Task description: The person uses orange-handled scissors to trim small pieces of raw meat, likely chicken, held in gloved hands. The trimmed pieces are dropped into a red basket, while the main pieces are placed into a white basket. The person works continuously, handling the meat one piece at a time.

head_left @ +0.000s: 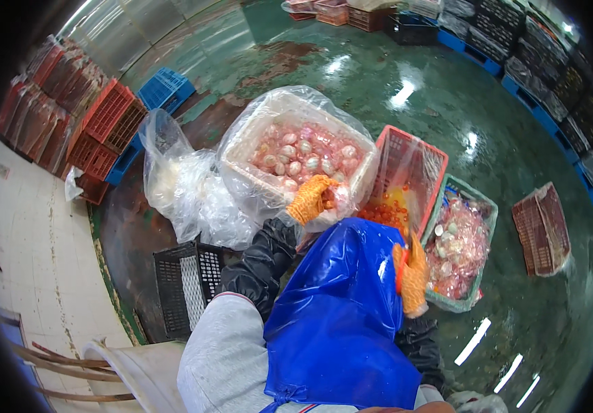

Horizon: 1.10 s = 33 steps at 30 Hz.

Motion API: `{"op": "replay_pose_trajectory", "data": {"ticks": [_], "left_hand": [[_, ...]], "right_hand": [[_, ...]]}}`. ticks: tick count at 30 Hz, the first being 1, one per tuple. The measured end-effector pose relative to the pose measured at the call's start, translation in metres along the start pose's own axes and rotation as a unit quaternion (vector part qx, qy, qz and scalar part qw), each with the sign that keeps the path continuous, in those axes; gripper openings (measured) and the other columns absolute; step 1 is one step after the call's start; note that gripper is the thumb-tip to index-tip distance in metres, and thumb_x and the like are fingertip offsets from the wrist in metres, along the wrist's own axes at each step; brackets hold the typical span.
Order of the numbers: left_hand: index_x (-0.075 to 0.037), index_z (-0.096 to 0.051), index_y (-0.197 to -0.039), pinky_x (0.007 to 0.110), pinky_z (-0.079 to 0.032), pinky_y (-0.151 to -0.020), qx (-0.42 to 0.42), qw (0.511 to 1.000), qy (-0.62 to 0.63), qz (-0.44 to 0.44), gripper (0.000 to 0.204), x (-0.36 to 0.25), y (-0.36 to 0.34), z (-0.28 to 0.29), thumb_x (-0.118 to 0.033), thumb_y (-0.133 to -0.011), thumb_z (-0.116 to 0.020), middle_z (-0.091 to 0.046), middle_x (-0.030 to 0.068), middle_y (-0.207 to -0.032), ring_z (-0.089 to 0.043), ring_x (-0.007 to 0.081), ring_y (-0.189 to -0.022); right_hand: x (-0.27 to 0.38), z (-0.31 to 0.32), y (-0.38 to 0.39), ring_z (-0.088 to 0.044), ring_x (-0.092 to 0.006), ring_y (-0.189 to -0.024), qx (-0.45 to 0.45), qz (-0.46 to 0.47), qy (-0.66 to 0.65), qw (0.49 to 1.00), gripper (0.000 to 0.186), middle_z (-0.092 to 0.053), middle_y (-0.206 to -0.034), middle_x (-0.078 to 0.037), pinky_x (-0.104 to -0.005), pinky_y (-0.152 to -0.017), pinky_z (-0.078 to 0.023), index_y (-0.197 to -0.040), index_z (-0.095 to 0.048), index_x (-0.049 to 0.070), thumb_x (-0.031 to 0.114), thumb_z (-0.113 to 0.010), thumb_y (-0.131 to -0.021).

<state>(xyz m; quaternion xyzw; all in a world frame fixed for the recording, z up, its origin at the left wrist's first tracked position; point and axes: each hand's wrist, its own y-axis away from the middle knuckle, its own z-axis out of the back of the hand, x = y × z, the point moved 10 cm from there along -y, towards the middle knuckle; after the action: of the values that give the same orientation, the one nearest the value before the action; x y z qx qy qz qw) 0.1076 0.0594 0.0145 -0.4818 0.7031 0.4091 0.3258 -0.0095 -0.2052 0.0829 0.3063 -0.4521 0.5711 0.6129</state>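
My left hand (312,199), in an orange knit glove, curls its fingers at the near edge of a white tub (242,132) lined with clear plastic. Next to its fingertips is a pale pink, wet-looking piece, and what it grips is partly hidden. Whitish, egg-like balls (295,153) lie in pinkish, glossy stuff inside the tub. On the right, my right hand (415,279), also gloved, is closed around a red-handled tool (399,274), its kind unclear. Beyond it stands a red crate (437,162) lined with plastic, with orange yolk-like balls (387,212) inside.
A green crate (490,227) of pinkish waste and pale shells stands right of the red one. Bunched clear plastic (200,196) and a black crate (165,292) lie left. Stacked red crates (110,113) are far left; covered stacks on blue pallets (472,54) line the right.
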Motion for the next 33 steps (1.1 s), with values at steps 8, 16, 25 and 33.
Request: {"op": "replay_pose_trajectory", "data": {"ticks": [8, 16, 25, 33], "left_hand": [[-0.002, -0.059, -0.091, 0.03, -0.047, -0.065, 0.135, 0.963, -0.195, -0.129, 0.026, 0.015, -0.001, -0.068, -0.026, -0.089, -0.046, -0.058, 0.006, -0.081, -0.057, 0.0149, -0.074], [-0.001, -0.058, -0.087, 0.029, -0.045, -0.076, 0.147, 0.981, -0.127, 0.004, 0.017, 0.023, 0.019, -0.128, -0.017, -0.085, -0.055, -0.059, 0.0094, -0.085, -0.056, 0.017, -0.082], [-0.004, -0.052, -0.11, 0.03, -0.044, -0.08, 0.064, 0.991, 0.113, 0.02, 0.041, 0.019, 0.025, -0.144, -0.038, -0.091, -0.041, -0.056, 0.0074, -0.094, -0.053, 0.0171, -0.088], [-0.009, -0.048, -0.112, 0.018, -0.039, -0.047, 0.094, 0.986, -0.14, -0.017, 0.033, 0.035, 0.068, -0.164, -0.024, -0.085, -0.059, -0.058, 0.0013, -0.082, -0.05, 0.0048, -0.058]], "right_hand": [[0.056, -0.025, -0.008, -0.056, -0.0266, -0.065, 0.04, 0.195, 0.231, 0.952, 0.049, -0.057, -0.078, -0.01, -0.0372, -0.059, -0.046, -0.121, -0.049, 0.013, 0.019, -0.063, -0.075], [-0.024, -0.067, -0.002, -0.052, -0.0093, -0.062, 0.144, -0.231, -0.458, 0.846, 0.02, -0.055, -0.077, -0.001, -0.021, -0.052, -0.042, -0.102, -0.054, 0.008, 0.015, -0.059, -0.084], [-0.031, -0.045, -0.012, -0.056, -0.0148, -0.065, 0.012, -0.197, -0.582, 0.789, 0.024, -0.057, -0.077, -0.006, -0.0246, -0.056, -0.046, -0.093, -0.053, 0.006, 0.029, -0.056, -0.086], [-0.021, -0.031, -0.004, -0.055, -0.011, -0.078, -0.079, -0.105, -0.484, 0.865, 0.024, -0.054, -0.091, 0.0, -0.0208, -0.06, -0.045, -0.107, -0.048, 0.005, 0.009, -0.056, -0.085]]}}
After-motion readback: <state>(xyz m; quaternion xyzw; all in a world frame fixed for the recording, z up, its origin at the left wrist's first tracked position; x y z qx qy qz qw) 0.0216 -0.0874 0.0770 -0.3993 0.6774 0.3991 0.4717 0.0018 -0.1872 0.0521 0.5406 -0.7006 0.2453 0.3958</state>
